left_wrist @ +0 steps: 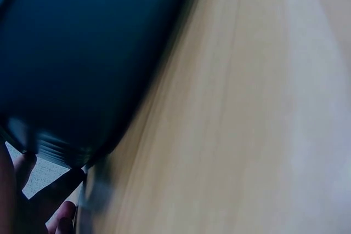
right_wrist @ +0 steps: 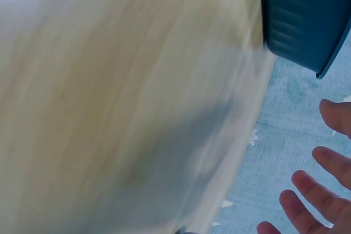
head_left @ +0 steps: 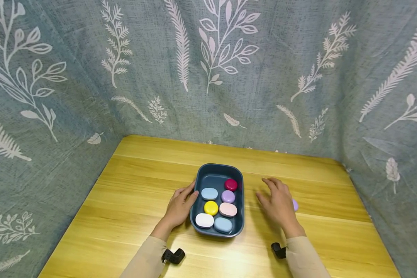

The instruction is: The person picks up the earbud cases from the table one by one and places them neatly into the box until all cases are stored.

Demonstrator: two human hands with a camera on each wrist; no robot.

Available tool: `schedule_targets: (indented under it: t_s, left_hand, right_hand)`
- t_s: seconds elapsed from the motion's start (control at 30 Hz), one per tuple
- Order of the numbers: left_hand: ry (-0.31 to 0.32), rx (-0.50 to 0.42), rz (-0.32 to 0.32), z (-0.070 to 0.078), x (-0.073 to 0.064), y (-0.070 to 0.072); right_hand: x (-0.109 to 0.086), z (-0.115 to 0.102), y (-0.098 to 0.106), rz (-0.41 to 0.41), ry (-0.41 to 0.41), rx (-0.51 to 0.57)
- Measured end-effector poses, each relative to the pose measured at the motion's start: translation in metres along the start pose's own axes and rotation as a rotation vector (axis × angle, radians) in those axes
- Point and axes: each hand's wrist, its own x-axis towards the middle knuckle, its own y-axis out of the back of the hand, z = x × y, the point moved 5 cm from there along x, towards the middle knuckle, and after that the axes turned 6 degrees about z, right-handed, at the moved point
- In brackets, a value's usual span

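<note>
A dark blue rectangular tray [head_left: 213, 168] with rounded corners holds several smooth soap-like pieces. Ovals include a white one [head_left: 204, 220], a pink one [head_left: 227, 209] and light blue ones; the round ones are a yellow one [head_left: 211, 208], a purple one and a red one [head_left: 231, 184]. My left hand [head_left: 180, 204] holds the tray by its left side, thumb at the rim and fingers along the outer wall. To the right of the tray, my right hand [head_left: 277, 200] is apart from it, fingers spread with nothing in them. Another purple round piece [head_left: 295, 205] lies beyond it, partly hidden by that hand.
The tray stands on a wooden table [head_left: 142, 173]. Grey-blue curtains [head_left: 194, 108] with white leaf prints hang behind it and at both sides. A black wrist camera [head_left: 173, 256] is strapped to the left wrist, another [head_left: 278, 250] to the right.
</note>
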Motion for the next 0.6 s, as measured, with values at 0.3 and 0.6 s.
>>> schedule_targets:
  t_s: [0.3,0.6]
  left_hand:
    - [-0.005,0.001,0.007,0.001,0.0,0.001]
    - [0.0,0.005,0.008,0.001,-0.001,0.002]
  right_hand:
    - [-0.007,0.012,0.003,-0.091,-0.079,-0.059]
    - [-0.014,0.025,0.006,-0.119,-0.107,-0.075]
